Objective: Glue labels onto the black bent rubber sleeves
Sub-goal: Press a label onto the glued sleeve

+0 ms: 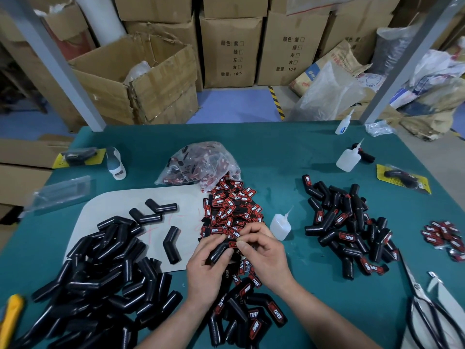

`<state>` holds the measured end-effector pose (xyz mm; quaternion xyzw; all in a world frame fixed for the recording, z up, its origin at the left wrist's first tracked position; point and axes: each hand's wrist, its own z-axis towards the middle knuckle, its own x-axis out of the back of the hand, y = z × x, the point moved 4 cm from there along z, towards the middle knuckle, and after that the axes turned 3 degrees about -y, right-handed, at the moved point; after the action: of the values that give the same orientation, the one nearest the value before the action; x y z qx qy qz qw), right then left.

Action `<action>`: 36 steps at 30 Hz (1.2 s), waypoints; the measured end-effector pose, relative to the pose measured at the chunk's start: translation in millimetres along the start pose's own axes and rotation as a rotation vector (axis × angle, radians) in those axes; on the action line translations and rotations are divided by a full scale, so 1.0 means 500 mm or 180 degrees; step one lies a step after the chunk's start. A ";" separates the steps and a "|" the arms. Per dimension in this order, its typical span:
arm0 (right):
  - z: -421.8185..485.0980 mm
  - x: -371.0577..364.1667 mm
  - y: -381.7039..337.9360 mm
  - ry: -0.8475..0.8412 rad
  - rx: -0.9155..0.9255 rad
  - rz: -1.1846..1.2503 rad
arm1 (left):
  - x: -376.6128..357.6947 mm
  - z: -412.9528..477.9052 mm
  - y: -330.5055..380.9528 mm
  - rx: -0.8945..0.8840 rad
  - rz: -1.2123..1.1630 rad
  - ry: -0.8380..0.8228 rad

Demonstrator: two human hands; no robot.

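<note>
Gripping one black bent rubber sleeve [219,251] at frame centre: the left hand [208,270] is curled round its lower leg, thumb on top. Fingers bent, the right hand [264,255] pinches a red-and-black printed label [232,244] against the sleeve's upper end. Fingertips cover most of the label, so the text is unreadable, and the sleeve's upper leg is hidden too. Both sit over the loose label heap [231,210] on the green table [276,157]. Just right of the hands: small clear glue bottle [279,226]. Lower right edge cuts off the black-handled scissors [425,321].
</note>
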<state>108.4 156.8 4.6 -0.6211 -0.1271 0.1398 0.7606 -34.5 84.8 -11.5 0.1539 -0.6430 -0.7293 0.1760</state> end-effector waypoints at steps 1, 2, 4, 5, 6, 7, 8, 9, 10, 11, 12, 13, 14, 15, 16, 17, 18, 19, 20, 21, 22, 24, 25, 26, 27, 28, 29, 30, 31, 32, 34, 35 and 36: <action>0.000 0.000 0.001 0.0000 -0.0002 -0.0004 | 0.000 0.000 0.000 -0.0011 0.0000 -0.0004; -0.001 0.000 0.002 0.0000 -0.0005 -0.0003 | 0.000 0.000 0.001 -0.0016 0.0001 -0.0006; -0.002 0.000 0.003 -0.0001 -0.0005 0.0007 | 0.000 -0.001 0.001 -0.0008 0.0003 -0.0005; -0.002 0.000 0.003 0.0000 -0.0003 0.0008 | 0.000 -0.001 0.000 -0.0002 0.0006 -0.0003; -0.002 0.000 0.003 0.0002 -0.0005 0.0007 | 0.000 -0.001 0.000 0.0000 0.0010 -0.0001; -0.002 0.000 0.003 0.0005 -0.0011 0.0001 | 0.000 -0.001 -0.001 0.0007 0.0009 0.0004; -0.002 0.000 0.003 0.0007 -0.0016 -0.0012 | 0.001 -0.001 -0.002 0.0018 0.0010 0.0008; -0.002 0.000 0.002 0.0006 -0.0020 -0.0025 | 0.001 -0.001 -0.004 0.0029 0.0015 0.0014; -0.002 0.000 0.002 0.0004 -0.0021 -0.0033 | 0.002 -0.001 -0.006 0.0034 0.0019 0.0016; -0.002 0.000 0.002 0.0000 -0.0019 -0.0040 | 0.002 -0.001 -0.007 0.0036 0.0012 0.0017; -0.003 0.000 0.002 -0.0003 -0.0014 -0.0046 | 0.002 -0.002 -0.007 0.0034 0.0000 0.0015; -0.004 0.000 0.001 -0.0002 -0.0007 -0.0051 | 0.003 -0.001 -0.008 0.0023 -0.0006 0.0015; -0.004 0.000 0.001 0.0005 -0.0005 -0.0054 | 0.003 -0.001 -0.008 0.0001 -0.0005 0.0019; -0.004 0.000 0.001 0.0011 -0.0011 -0.0060 | 0.003 0.000 -0.008 -0.0022 -0.0004 0.0019; -0.004 0.001 0.002 0.0010 -0.0017 -0.0076 | 0.003 0.001 -0.008 -0.0046 -0.0004 0.0011; -0.005 0.000 0.003 0.0001 -0.0013 -0.0102 | 0.002 0.001 -0.009 -0.0060 -0.0012 0.0008; -0.005 -0.001 0.004 -0.0005 -0.0007 -0.0112 | 0.003 0.002 -0.010 -0.0054 -0.0045 0.0011; -0.005 -0.001 0.003 0.0011 -0.0013 -0.0079 | 0.004 0.003 -0.013 -0.0008 -0.0119 0.0027; -0.004 0.000 0.002 0.0073 -0.0055 0.0000 | 0.005 0.005 -0.017 0.0073 -0.0208 0.0052; -0.003 0.003 0.001 0.0183 -0.0135 0.0076 | 0.006 0.007 -0.022 0.0165 -0.0257 0.0084; -0.002 0.008 0.000 0.0320 -0.0242 0.0111 | 0.008 0.010 -0.026 0.0250 -0.0264 0.0115; -0.002 0.017 0.000 0.0553 -0.0453 0.0101 | 0.011 0.013 -0.032 0.0384 -0.0276 0.0160; -0.004 0.018 -0.001 0.0588 -0.0534 0.0115 | 0.012 0.014 -0.032 0.0425 -0.0313 0.0182; -0.006 0.018 -0.001 0.0561 -0.0595 0.0109 | 0.013 0.014 -0.032 0.0446 -0.0359 0.0200; -0.008 0.014 -0.001 0.0481 -0.0654 0.0067 | 0.013 0.013 -0.031 0.0457 -0.0401 0.0215; -0.010 0.009 0.000 0.0364 -0.0728 0.0020 | 0.014 0.013 -0.031 0.0467 -0.0424 0.0222; -0.012 0.003 0.003 0.0246 -0.0817 0.0023 | 0.013 0.014 -0.032 0.0480 -0.0426 0.0224; -0.014 -0.002 0.007 0.0146 -0.0917 0.0071 | 0.013 0.014 -0.033 0.0483 -0.0414 0.0216; -0.017 -0.005 0.010 0.0063 -0.1000 0.0117 | 0.012 0.014 -0.032 0.0460 -0.0378 0.0204; -0.018 -0.008 0.011 -0.0011 -0.1070 0.0137 | 0.011 0.013 -0.031 0.0413 -0.0320 0.0185; -0.019 -0.013 0.010 -0.0122 -0.1175 0.0142 | 0.009 0.012 -0.027 0.0318 -0.0189 0.0131; -0.019 -0.016 0.010 -0.0166 -0.1204 0.0152 | 0.008 0.011 -0.026 0.0287 -0.0146 0.0106; -0.019 -0.019 0.010 -0.0199 -0.1223 0.0172 | 0.008 0.010 -0.026 0.0264 -0.0122 0.0082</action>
<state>103.0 145.7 -2.5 -0.7534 -0.1583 0.1525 0.6197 -41.1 89.0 -23.6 0.1827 -0.6673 -0.7032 0.1638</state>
